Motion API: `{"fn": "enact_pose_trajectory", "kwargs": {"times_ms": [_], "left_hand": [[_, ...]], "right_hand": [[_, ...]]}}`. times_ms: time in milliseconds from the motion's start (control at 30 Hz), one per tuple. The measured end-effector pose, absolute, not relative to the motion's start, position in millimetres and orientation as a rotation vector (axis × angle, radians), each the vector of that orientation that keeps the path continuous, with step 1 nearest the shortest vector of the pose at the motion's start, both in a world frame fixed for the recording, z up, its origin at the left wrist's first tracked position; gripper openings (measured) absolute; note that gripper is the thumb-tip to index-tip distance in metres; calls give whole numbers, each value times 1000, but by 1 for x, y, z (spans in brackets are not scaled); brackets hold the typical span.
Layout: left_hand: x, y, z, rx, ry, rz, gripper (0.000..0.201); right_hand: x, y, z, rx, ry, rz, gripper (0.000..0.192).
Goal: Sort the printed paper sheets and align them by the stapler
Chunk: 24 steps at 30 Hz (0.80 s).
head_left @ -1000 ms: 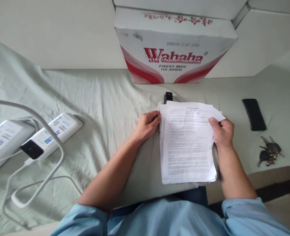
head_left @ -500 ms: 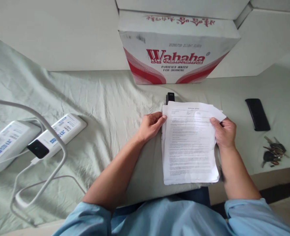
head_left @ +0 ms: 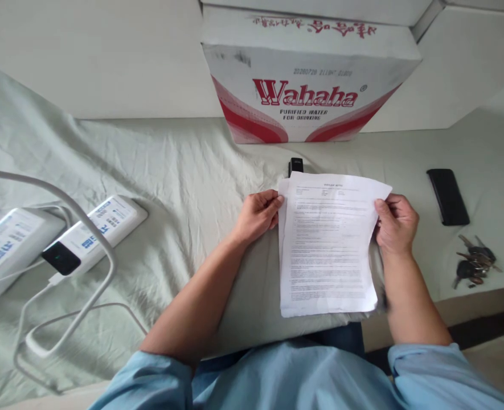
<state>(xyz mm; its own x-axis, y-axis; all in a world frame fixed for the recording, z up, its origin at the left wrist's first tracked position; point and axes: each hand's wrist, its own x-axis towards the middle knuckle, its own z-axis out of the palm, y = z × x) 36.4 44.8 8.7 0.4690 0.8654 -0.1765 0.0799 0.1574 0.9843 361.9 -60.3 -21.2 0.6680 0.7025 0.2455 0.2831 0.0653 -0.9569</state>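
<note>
Several printed paper sheets (head_left: 329,250) lie stacked in front of me, their edges slightly out of line at the left. My left hand (head_left: 260,213) pinches the upper left edge between thumb and fingers. At the upper right, my right hand (head_left: 396,223) grips the sheets with its thumb on top and the fingers hidden behind. A small black object (head_left: 295,165) pokes out from behind the top edge of the paper; most of it is covered, so its kind cannot be made out.
A Wahaha water carton (head_left: 309,91) stands at the back against white panels. To the right lie a black phone (head_left: 448,196) and a bunch of keys (head_left: 476,262). On the left, two white power banks (head_left: 106,225) sit with cables under a grey curved tube (head_left: 70,199) on the green cloth (head_left: 183,171).
My right hand has moved slightly right and up, and the sheets' upper right corner now lies flatter and more even. The left hand still pinches the left edge. The view has shifted slightly.
</note>
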Motion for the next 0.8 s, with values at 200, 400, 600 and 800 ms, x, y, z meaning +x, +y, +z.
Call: {"fn": "enact_pose_trajectory", "kwargs": {"times_ms": [200, 400, 600, 800], "left_hand": [[36, 45, 8, 1267, 924, 723, 44], [37, 47, 4, 1190, 874, 717, 44], [37, 47, 4, 1189, 866, 715, 43], [36, 45, 10, 1248, 891, 701, 42]], "right_hand": [[358, -62, -17, -1506, -884, 368, 42], [354, -61, -16, -1505, -895, 425, 40], [352, -60, -17, -1549, -895, 429, 44], [348, -59, -14, -1554, -876, 439, 45]]}}
